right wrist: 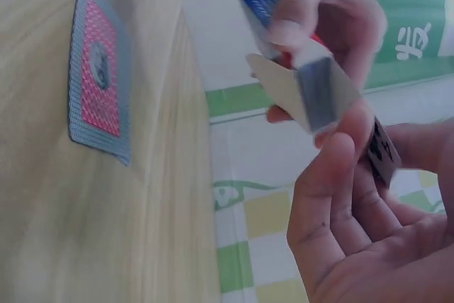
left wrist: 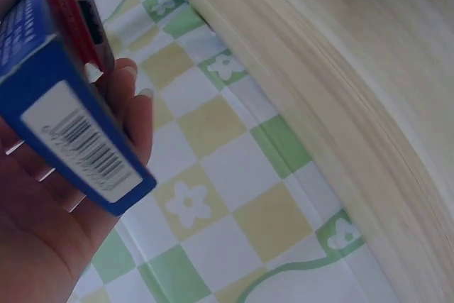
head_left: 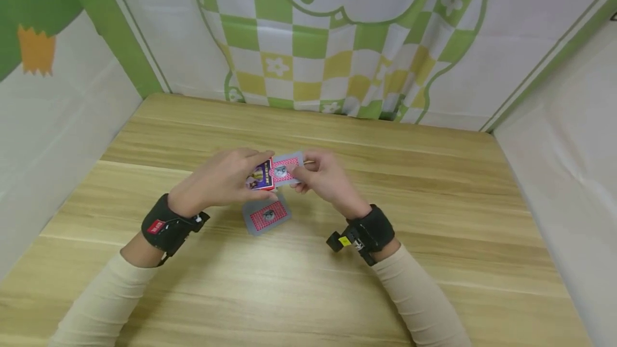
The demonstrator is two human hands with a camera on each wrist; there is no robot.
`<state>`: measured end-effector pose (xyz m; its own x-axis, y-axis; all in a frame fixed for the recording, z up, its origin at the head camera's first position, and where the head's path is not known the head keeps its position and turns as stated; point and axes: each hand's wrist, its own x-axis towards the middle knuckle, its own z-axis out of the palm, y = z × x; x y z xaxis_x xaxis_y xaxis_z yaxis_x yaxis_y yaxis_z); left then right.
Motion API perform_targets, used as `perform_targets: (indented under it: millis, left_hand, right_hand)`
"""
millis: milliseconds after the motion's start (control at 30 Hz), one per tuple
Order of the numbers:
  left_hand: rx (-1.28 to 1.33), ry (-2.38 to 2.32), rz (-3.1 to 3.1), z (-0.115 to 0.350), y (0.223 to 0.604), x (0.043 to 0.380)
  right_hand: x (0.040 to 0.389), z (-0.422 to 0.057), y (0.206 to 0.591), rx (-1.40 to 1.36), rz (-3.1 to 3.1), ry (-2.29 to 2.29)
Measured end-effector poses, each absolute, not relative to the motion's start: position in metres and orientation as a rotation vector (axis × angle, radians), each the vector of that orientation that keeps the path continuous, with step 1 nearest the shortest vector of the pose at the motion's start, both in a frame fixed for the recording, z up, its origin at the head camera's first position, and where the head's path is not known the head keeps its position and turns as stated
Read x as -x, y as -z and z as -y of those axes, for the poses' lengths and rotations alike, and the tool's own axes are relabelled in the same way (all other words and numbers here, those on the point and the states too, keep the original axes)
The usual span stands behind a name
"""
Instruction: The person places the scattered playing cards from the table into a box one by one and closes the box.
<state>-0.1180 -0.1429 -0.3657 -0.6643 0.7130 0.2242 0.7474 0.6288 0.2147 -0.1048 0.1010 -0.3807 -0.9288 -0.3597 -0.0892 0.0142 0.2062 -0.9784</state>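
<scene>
My left hand [head_left: 224, 178] grips a small blue playing card box [head_left: 260, 175] with a red edge, held above the table. A barcode marks the box's end in the left wrist view. Between thumb and fingers, my right hand [head_left: 330, 178] pinches a red-and-grey-backed playing card [head_left: 281, 171] beside the right end of the box. Whether this is one card or several I cannot tell. Pale flaps [right wrist: 277, 94] stand out at the box's end in the right wrist view. Below the hands, another playing card [head_left: 268, 216] lies back up on the table, perhaps with others under it.
The wood-grain table [head_left: 299, 283] ends at a green, yellow and white checked curtain [head_left: 308, 68] behind it. Pale fabric walls [head_left: 559, 111] stand at both sides. Each wrist wears a black strap [head_left: 373, 232] with a small camera.
</scene>
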Motion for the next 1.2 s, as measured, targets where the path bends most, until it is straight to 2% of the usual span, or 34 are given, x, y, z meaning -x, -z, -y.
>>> perform_targets:
  millis: [200,400,600,933,1200]
  left_hand:
    - [1.241,0.452,2.742,0.142,0.367,0.118]
    - [1.192,0.467,2.765,0.145,0.367,0.119]
    - [1.274,0.455,2.686,0.140,0.367,0.115]
    - [1.334,0.420,2.618,0.138,0.367,0.111]
    - [1.224,0.449,2.698,0.145,0.365,0.118]
  right_hand:
    - [0.106,-0.095,0.381,0.378,-2.111,1.649]
    - [0.110,-0.106,0.378,0.319,-2.055,1.722]
    - [0.107,-0.100,0.384,0.376,-2.075,1.683]
    - [0.107,-0.097,0.395,0.273,-1.898,1.757]
    - [0.108,-0.092,0.398,0.247,-2.007,1.666]
